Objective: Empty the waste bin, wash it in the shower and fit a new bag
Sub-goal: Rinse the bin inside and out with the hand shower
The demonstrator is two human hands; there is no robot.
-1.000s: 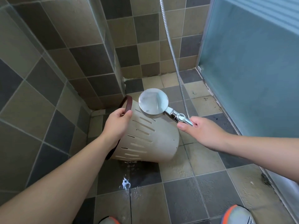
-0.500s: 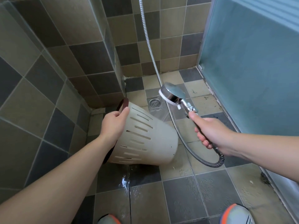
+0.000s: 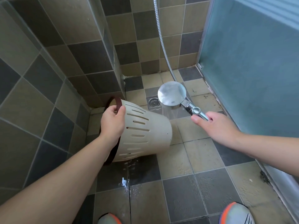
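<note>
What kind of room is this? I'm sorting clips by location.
Most likely a tiled shower area in a bathroom. A handheld shower head on a metal hose sprays water, a floor drain sits in the tiled floor, and a frosted glass panel closes the right side.

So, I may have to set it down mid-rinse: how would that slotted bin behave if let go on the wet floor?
The slotted bin looks like light, stiff plastic: the left hand alone holds it tilted by its dark rim. Being round and tapered, it would probably roll in a curve if laid on its side. The wet floor tiles may let it slide.
</note>
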